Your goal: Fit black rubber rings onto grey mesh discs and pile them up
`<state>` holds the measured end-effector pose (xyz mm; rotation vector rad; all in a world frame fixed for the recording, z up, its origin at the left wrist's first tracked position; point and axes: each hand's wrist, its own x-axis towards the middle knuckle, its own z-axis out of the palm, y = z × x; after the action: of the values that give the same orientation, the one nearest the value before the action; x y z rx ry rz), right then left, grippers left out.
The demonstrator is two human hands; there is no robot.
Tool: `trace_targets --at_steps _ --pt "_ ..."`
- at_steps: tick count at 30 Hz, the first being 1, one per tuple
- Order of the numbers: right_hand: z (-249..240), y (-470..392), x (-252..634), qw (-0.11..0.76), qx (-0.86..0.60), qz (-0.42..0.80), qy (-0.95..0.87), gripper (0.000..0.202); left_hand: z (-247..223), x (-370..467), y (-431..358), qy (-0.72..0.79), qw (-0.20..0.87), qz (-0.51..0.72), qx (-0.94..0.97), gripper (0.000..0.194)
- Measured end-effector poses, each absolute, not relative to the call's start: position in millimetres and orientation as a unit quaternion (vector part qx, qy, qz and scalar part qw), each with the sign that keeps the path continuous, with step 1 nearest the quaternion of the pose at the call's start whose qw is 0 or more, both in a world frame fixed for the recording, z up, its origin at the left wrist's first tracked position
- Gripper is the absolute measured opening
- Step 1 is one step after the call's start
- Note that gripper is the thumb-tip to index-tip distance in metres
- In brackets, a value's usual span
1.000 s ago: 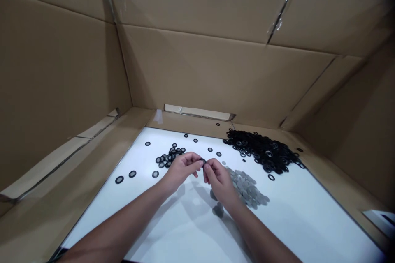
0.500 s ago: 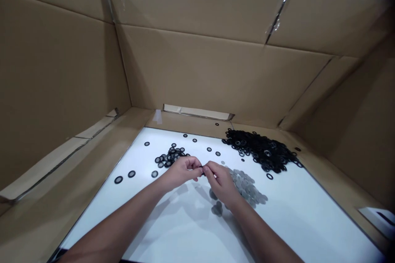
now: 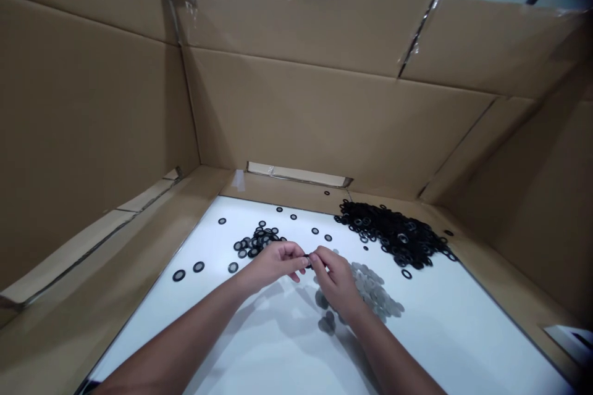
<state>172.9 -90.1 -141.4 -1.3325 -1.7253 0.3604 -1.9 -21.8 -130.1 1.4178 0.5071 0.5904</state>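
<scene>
Between the fingertips of both hands is a small black ring (image 3: 307, 261), mostly covered by the fingers. My left hand (image 3: 282, 261) pinches it from the left, and my right hand (image 3: 332, 274) grips it from the right. Whether a grey disc sits inside this ring I cannot tell. Beside and partly behind my right hand lies a pile of thin grey discs (image 3: 374, 293). Just beyond my left hand is a heap of black rings with grey centres (image 3: 259, 239). A large pile of plain black rings (image 3: 393, 231) lies at the far right.
A white board (image 3: 259, 345) bears all the piles, with several grey-centred rings scattered over its left and far parts. Tall cardboard walls (image 3: 296, 117) surround it on the left, back and right. A white object (image 3: 569, 342) lies at the right edge.
The view has tilted slightly upward, so everything sits a little lower. The fingertips have shifted slightly and more of the black ring shows between them.
</scene>
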Motion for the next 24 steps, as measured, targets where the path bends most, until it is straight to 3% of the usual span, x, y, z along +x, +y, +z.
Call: trace_targets --at_steps 4,24 --pt "-146 -87 176 0.482 -0.566 0.177 -0.645 0.036 -132 -2 -19 0.215 0.699 0.287 0.618 0.029" --pt "-158 -84 161 0.458 -0.576 0.159 -0.658 0.035 -147 7 -20 0.231 0.629 0.304 0.677 0.035"
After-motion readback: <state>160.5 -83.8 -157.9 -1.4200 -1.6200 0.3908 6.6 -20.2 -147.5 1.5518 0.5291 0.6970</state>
